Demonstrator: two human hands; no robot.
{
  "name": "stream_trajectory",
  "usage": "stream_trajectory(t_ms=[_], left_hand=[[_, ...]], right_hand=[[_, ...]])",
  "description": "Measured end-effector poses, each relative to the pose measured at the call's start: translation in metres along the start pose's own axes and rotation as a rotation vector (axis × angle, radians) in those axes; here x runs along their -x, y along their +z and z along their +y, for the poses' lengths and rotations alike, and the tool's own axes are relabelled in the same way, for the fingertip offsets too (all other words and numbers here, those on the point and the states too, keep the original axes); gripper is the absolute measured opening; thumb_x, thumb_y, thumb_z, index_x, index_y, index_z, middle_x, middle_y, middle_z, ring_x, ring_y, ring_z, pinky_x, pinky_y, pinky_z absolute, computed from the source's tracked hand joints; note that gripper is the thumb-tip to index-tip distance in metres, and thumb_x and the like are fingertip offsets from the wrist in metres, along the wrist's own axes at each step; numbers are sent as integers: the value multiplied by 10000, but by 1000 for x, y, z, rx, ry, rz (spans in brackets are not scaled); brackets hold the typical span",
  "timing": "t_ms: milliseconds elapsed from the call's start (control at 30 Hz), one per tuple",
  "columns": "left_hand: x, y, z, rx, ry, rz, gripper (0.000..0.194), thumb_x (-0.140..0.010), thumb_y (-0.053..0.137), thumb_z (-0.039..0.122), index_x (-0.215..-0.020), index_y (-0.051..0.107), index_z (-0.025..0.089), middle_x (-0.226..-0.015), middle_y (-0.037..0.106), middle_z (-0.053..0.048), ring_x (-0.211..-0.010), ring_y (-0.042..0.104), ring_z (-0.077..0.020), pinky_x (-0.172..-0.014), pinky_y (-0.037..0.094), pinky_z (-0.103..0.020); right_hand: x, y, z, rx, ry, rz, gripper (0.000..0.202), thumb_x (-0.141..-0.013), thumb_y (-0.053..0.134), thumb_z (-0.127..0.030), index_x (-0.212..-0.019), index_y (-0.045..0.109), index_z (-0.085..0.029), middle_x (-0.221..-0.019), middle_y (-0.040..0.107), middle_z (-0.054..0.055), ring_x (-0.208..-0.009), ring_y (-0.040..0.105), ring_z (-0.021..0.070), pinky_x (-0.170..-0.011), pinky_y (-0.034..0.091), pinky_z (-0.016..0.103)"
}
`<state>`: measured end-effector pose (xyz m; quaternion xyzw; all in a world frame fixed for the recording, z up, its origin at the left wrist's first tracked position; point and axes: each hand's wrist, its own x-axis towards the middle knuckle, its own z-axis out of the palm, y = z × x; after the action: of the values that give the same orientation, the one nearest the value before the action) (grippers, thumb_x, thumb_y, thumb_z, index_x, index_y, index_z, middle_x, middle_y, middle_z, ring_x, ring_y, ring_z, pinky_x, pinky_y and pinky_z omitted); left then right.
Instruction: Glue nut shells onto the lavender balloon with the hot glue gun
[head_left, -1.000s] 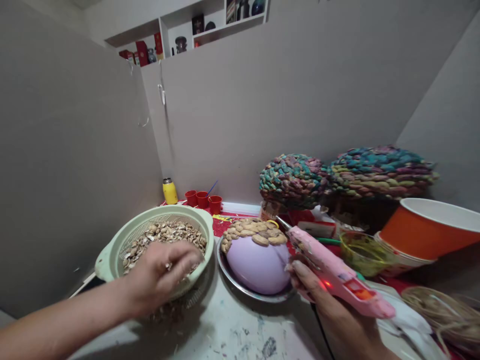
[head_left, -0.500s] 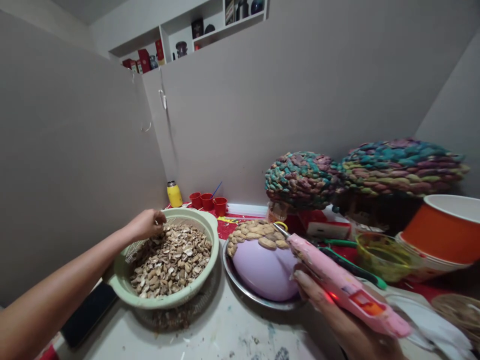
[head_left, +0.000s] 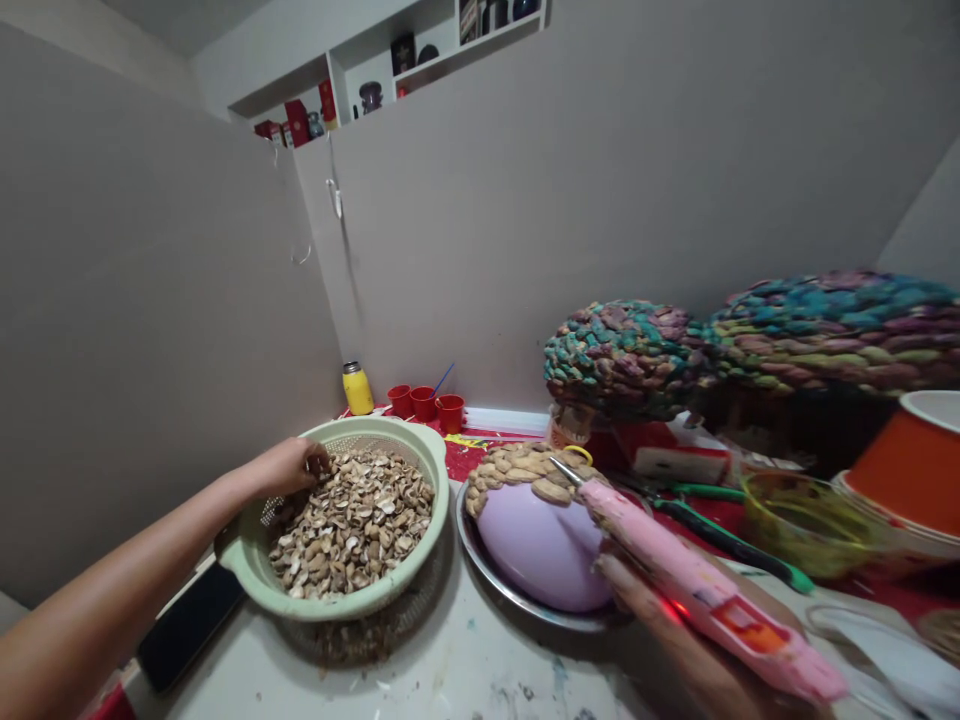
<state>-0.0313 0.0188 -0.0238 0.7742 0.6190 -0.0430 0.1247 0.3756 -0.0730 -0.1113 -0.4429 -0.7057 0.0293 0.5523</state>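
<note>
My left hand reaches over the far left rim of a pale green colander filled with brown, broken nut shells. Its fingers are curled down at the shells; what they pinch, if anything, is hidden. My right hand is wrapped around a pink hot glue gun with a red light glowing on its side. The gun's metal nozzle points up and left, close to the shells covering the top of a lilac balloon. The balloon sits in a round metal bowl.
Right of the balloon lie green-handled pliers, a yellow transparent bowl and orange paper tubs. Two colourful shell-covered domes stand behind. Small red cups and a yellow bottle line the back. A dark phone lies left.
My left hand has lowered onto the shells. The whole view has shifted slightly, so things at the right appear further right. The glue gun stays beside the balloon.
</note>
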Motion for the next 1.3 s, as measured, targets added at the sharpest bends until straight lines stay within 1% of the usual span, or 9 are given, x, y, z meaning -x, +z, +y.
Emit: stream_trajectory(t_ms=[233, 433, 567, 667, 733, 833, 933, 1133, 1300], left_hand=[[2, 0, -5, 88, 15, 21, 231, -881, 596, 344, -981, 638, 140, -950, 666, -37, -854, 638, -200, -784, 517, -402], [11, -3, 1, 345, 59, 32, 154, -781, 614, 296, -842, 618, 155, -745, 663, 1, -735, 616, -181, -705, 479, -316], [12, -5, 5, 520, 65, 10, 240, -729, 603, 342, -891, 584, 165, -767, 682, -19, -748, 638, -193, -688, 497, -303], [11, -5, 4, 576, 45, -8, 320, -738, 597, 379, -971, 580, 161, -828, 706, -50, -794, 664, -213, -705, 519, -324], [10, -5, 2, 569, 20, -19, 338, -744, 595, 358, -1013, 596, 153, -895, 720, -69, -794, 674, -217, -695, 531, -332], [5, -5, 0, 496, -23, -3, 274, -785, 595, 304, -1003, 631, 141, -968, 713, -77, -771, 676, -206, -674, 539, -336], [-5, -4, 2, 373, -43, 40, 235, -865, 597, 303, -1027, 630, 136, -1011, 681, -67, -832, 659, -200, -727, 545, -370], [-26, 8, 17, 168, -22, 32, 279, -891, 592, 309, -1123, 603, 153, -1141, 630, -77, -958, 631, -226, -804, 540, -423], [-25, 11, 20, 141, 6, 33, 289, -896, 585, 312, -1139, 593, 155, -1148, 626, -81, -961, 631, -225, -806, 540, -426]], right_hand=[[1, -1, -1, 5, -17, -52, 408, -889, 562, -302, -1296, 584, -300, -1183, 673, -3, -1078, 646, 274, -907, 583, 328], [4, 0, 4, 16, -70, -69, 395, -899, 565, -287, -1292, 578, -247, -1194, 671, 31, -1068, 653, 261, -891, 580, 304], [4, 0, 6, 28, -72, -62, 437, -893, 584, -308, -1320, 548, -221, -1269, 624, 63, -1087, 642, 273, -835, 600, 283], [4, 1, 7, 12, -82, -56, 422, -891, 581, -307, -1304, 561, -225, -1228, 649, 66, -1071, 650, 278, -761, 618, 269], [4, 0, 6, -2, -81, -68, 406, -891, 574, -307, -1290, 575, -228, -1169, 679, 67, -1049, 661, 281, -738, 622, 273], [3, -1, 3, -23, -63, -89, 390, -887, 574, -308, -1269, 593, -231, -1124, 697, 70, -1034, 666, 285, -741, 621, 291], [3, -1, 3, -42, -54, -79, 379, -885, 577, -318, -1251, 605, -227, -1093, 707, 71, -994, 682, 283, -740, 619, 301], [8, 2, 15, -70, -71, -129, 367, -900, 559, -351, -1251, 608, -253, -1072, 712, 62, -863, 713, 263, -652, 618, 305], [8, 2, 16, -97, -84, -146, 328, -911, 544, -363, -1215, 631, -274, -982, 729, 56, -798, 713, 245, -611, 604, 296]])
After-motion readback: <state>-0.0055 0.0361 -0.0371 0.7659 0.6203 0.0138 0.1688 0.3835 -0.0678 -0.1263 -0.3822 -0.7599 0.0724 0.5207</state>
